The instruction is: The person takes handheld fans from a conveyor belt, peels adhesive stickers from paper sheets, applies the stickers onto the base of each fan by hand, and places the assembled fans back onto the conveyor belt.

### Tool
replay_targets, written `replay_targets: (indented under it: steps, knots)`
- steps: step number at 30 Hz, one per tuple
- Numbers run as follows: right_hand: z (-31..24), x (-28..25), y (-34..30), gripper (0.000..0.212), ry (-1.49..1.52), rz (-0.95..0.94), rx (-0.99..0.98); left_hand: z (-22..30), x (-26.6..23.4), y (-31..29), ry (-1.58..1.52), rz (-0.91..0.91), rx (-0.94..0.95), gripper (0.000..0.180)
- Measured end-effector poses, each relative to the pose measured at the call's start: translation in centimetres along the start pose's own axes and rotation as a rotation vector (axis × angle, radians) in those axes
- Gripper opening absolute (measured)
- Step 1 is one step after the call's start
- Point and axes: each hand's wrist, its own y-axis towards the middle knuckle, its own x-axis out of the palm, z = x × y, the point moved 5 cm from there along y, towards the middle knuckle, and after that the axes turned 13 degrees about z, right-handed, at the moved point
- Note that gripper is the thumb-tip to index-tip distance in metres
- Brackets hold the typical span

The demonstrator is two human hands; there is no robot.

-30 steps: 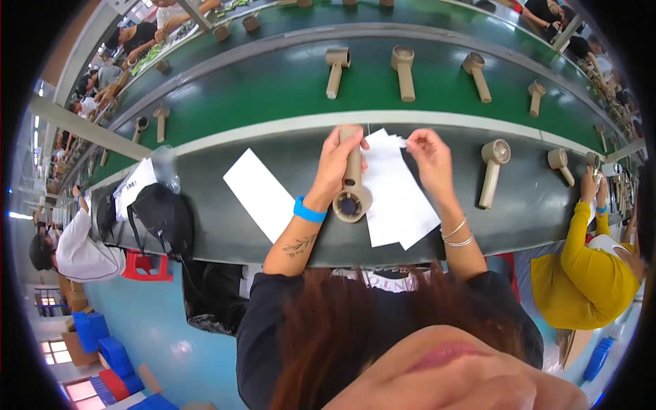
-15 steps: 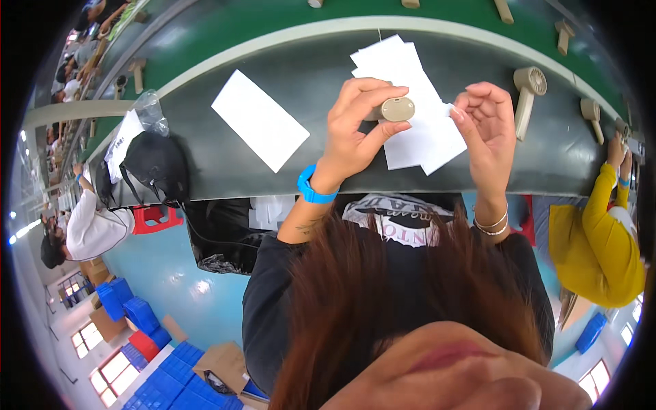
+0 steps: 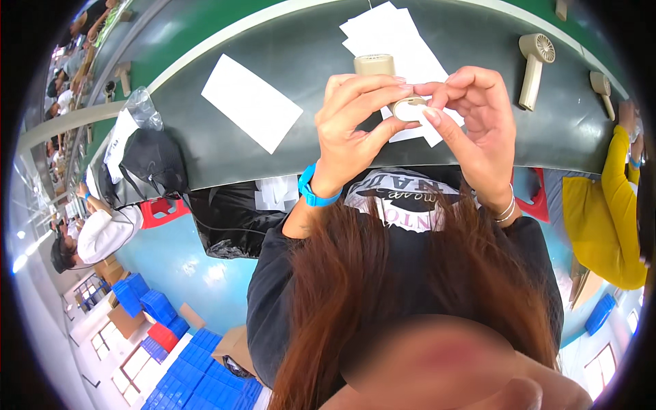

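My left hand is closed round a beige handheld fan, its fan head sticking out beyond the fingers. The fan's oval end faces me, between my thumb and fingertips. Over that end lies a small white label. My right hand pinches the label's right edge with thumb and forefinger, the other fingers curled. Beneath the hands on the dark table are several overlapping white sheets, partly hidden.
A lone white sheet lies to the left. Another handheld fan rests at the right, with one more farther right by a yellow-sleeved person. A black bag sits at the table's left edge. A green belt runs behind.
My right hand has moved left with the white label and brought it onto the fan's oval end. The fan has tilted, so its head now shows. The whole view has shifted slightly.
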Motion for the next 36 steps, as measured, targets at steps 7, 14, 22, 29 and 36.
replay_targets:
  steps: [7,14,22,29,36]
  knots:
    - [0.12,-0.44,-0.02,0.034,0.042,0.0,0.058,-0.31,0.41,-0.34,-0.041,0.011,-0.026,0.038]
    - [0.29,-0.38,-0.1,0.033,0.058,-0.01,0.044,-0.16,0.37,-0.37,-0.034,0.01,-0.033,0.037]
    - [0.44,-0.29,-0.08,0.033,0.053,-0.014,0.045,-0.18,0.24,-0.35,-0.037,0.015,-0.02,0.036]
    - [0.43,-0.6,-0.09,0.033,0.048,-0.001,0.043,-0.06,0.51,-0.32,-0.024,0.006,-0.023,0.038]
    - [0.09,-0.45,-0.14,0.034,-0.007,0.016,0.078,-0.03,0.47,-0.37,-0.039,0.016,-0.026,0.039]
